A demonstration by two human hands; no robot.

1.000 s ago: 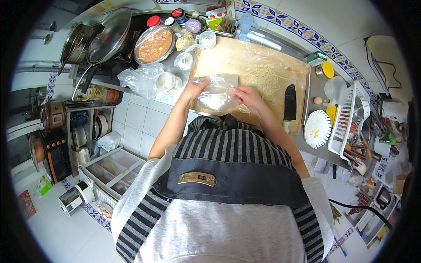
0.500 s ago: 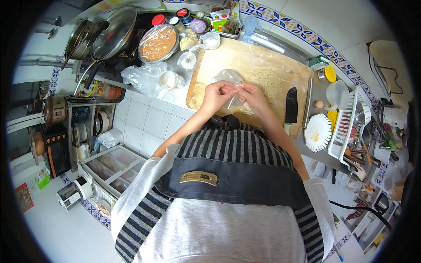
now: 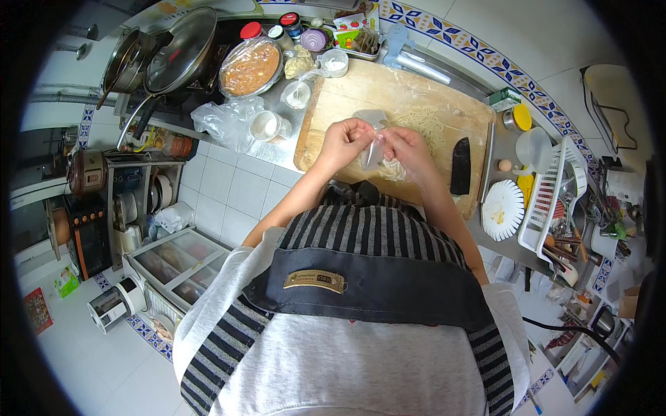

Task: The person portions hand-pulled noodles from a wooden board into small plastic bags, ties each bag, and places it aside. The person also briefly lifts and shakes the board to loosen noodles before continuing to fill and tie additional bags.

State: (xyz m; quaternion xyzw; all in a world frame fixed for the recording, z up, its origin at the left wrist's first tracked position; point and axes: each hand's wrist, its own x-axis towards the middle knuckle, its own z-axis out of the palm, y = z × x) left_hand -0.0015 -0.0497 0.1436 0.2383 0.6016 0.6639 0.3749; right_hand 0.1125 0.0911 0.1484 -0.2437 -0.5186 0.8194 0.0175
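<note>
Both hands meet over a floury wooden board (image 3: pixel 354 90). My left hand (image 3: pixel 345 143) and my right hand (image 3: pixel 409 148) pinch a small clear plastic bag (image 3: pixel 372 154) between thumbs and fingertips, close together. Part of the bag shows beyond the fingers and part hangs below them. Thin cut noodles (image 3: pixel 427 123) are spread on the board just past my right hand. More pale noodles (image 3: pixel 393 170) lie under that hand, partly covered by it. A black-bladed knife (image 3: pixel 460 166) rests flat near the board's right edge.
Left of the board are a film-covered bowl of orange-brown food (image 3: pixel 251 67), a crumpled plastic bag (image 3: pixel 225 123) and a tub of white powder (image 3: pixel 269 127). An egg (image 3: pixel 504 165), a white fluted plate (image 3: pixel 503 208) and a dish rack (image 3: pixel 543 208) stand to the right.
My hands have shifted slightly on the bag, and its lower part now hangs wider below the fingers. My right hand has turned a little. Nothing else has visibly moved.
</note>
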